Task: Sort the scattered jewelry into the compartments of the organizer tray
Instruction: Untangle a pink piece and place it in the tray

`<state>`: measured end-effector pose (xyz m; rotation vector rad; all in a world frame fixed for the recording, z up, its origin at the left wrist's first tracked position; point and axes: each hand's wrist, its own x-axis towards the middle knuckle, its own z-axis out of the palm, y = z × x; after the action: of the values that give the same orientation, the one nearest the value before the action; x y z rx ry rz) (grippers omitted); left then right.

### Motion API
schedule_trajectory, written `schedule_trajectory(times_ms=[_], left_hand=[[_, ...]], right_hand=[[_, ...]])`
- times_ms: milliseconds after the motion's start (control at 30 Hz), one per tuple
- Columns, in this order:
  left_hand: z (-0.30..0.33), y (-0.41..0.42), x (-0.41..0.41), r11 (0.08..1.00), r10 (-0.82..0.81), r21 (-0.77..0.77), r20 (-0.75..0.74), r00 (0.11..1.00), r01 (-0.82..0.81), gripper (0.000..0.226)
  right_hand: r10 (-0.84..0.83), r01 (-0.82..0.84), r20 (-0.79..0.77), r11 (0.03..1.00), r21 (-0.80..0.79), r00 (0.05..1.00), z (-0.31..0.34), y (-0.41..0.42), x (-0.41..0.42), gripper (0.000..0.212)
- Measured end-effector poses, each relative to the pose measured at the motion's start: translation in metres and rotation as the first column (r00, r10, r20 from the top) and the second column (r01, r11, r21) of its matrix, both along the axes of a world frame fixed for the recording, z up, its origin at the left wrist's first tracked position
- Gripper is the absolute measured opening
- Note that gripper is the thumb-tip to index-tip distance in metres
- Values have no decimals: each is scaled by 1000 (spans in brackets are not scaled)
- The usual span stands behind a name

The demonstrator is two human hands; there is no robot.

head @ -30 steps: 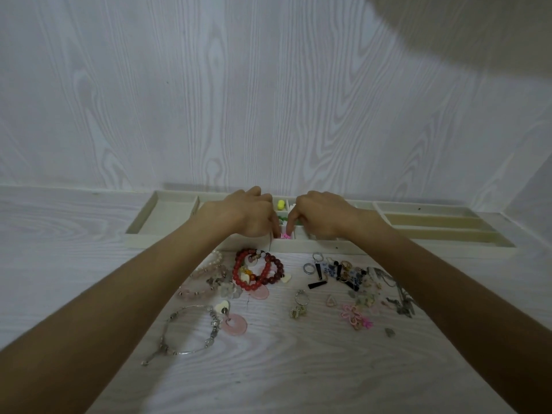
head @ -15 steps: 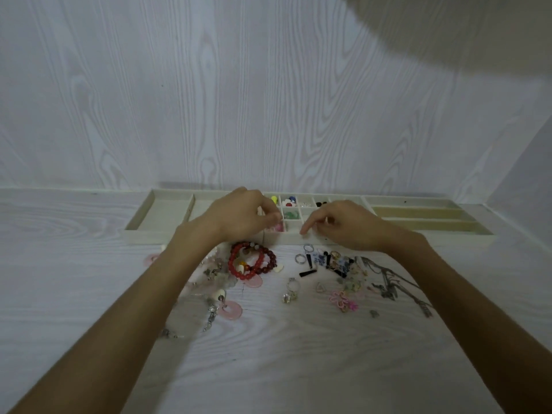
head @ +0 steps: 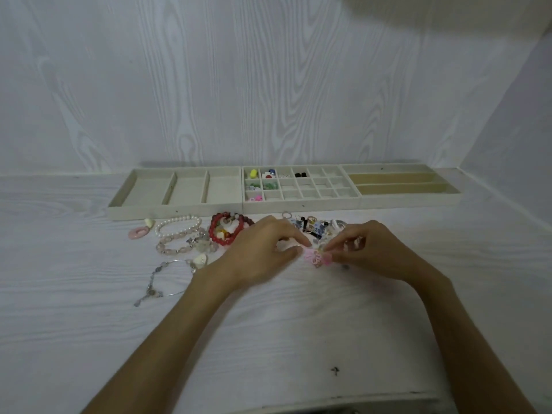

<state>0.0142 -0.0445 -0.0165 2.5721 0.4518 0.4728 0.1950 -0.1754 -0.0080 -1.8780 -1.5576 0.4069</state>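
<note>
Both hands have drawn back from the organizer tray (head: 301, 201), where they were half a second ago, and now meet over the counter (head: 268, 339) in front of it. The left hand (head: 263, 252) and the right hand (head: 373, 249) each pinch a side of a pink ornament (head: 317, 259) with curled fingertips; the piece is blurred, so its exact shape cannot be told, nor whether it is lifted clear of the counter.

Just behind the hands, between them and the tray's front wall, lies a tangle of small pieces (head: 313, 227): rings, black bits and blue-and-white ones, partly hidden by the knuckles. To the left are a red bead bracelet (head: 227, 230), a white pearl bracelet (head: 178, 225), a pale pink bead bracelet (head: 179, 246), a thin silver bangle with a dangling chain (head: 162, 279) and a pink ring-shaped pendant (head: 138, 233). The left wrist covers part of this group.

The tray runs along the wall (head: 268, 85) in three sections. The left section (head: 176, 189) has three large compartments. The middle grid holds a yellow bead (head: 253, 173), a white, red and blue piece (head: 268, 174), black pieces (head: 300, 175), green beads (head: 269, 184) and a pink piece (head: 256, 198) in its left cells. The right section (head: 400, 186) has long narrow slots.
</note>
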Motion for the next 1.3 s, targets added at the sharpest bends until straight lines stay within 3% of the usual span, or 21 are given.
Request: schedule_trajectory(times_ms=[167, 433, 600, 700, 800, 1033, 1300], left_hand=[[-7, -2, 4, 993, -40, 111, -62, 997, 46, 24], [-13, -6, 5, 993, -9, 117, -53, 999, 15, 38], [-8, -14, 6, 987, 17, -159, 108, 994, 0, 47], [-2, -18, 4, 939, 49, -343, 218, 975, 30, 24], [2, -16, 3, 873, 79, -484, 261, 962, 60, 10], [2, -8, 2, 862, 126, -506, 291, 948, 40, 3], [4, 0, -2, 904, 122, -428, 210, 970, -21, 9]], right_hand=[[6, -6, 25, 1000, -9, 1000, -5, -4, 5, 12], [-48, 48, 14, 998, 42, 999, -9, 1, -3, 8], [-32, 43, -239, 998, 43, 970, -3, 7, -21, 19], [-44, 77, -443, 995, 57, 895, -1, 8, -26, 20], [-78, 129, -525, 990, 61, 847, 0, 8, -30, 20], [-121, 159, -458, 986, 45, 881, 0, 10, -36, 35], [-150, 215, -381, 967, 134, 912, -5, 19, -38, 15]])
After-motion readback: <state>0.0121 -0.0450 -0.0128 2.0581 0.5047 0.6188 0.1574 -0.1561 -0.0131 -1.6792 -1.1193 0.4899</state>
